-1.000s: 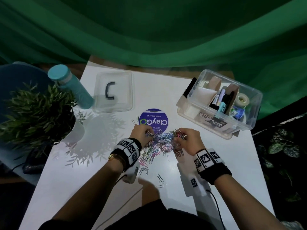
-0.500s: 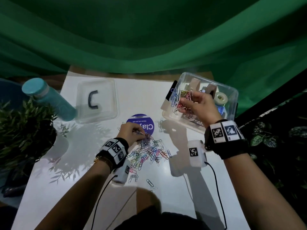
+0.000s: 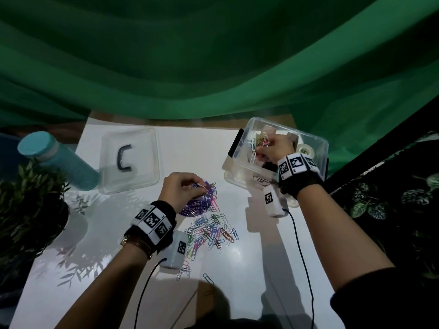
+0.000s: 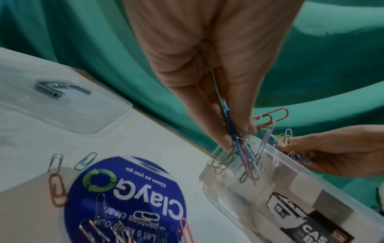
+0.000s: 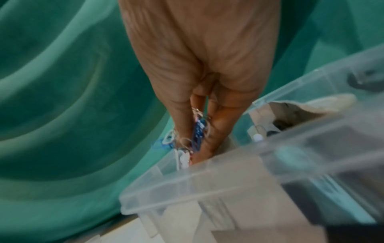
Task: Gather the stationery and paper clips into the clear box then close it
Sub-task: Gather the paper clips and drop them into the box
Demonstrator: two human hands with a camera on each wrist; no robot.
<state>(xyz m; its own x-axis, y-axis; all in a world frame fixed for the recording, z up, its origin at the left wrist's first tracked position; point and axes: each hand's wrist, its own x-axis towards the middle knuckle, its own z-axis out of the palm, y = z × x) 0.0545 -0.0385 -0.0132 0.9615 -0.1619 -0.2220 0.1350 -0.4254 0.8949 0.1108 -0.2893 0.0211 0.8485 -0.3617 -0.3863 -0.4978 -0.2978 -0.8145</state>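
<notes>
Loose coloured paper clips (image 3: 211, 231) lie in a pile on the white table (image 3: 118, 222) in front of me. My left hand (image 3: 202, 189) hovers over a purple round sticker (image 3: 197, 207) and pinches a small bunch of clips (image 4: 245, 157) between thumb and fingers (image 4: 218, 131). The open clear box (image 3: 242, 174) stands at the back right with tape and other stationery inside. My right hand (image 3: 260, 148) is inside its rim (image 5: 187, 177), pinching another bunch of clips (image 5: 197, 136). The box's clear lid (image 3: 129, 160) with its dark handle lies flat at the back left.
A teal bottle (image 3: 57, 160) lies tilted beside the lid, and a potted plant (image 3: 28, 205) stands at the left table edge. Green cloth (image 3: 213, 67) hangs behind the table. A few stray clips (image 3: 184, 273) lie near the front, by my left wrist.
My right hand carried its bunch of clips from the pile up and right into the box. My left hand stayed by the sticker, holding a pinch of clips.
</notes>
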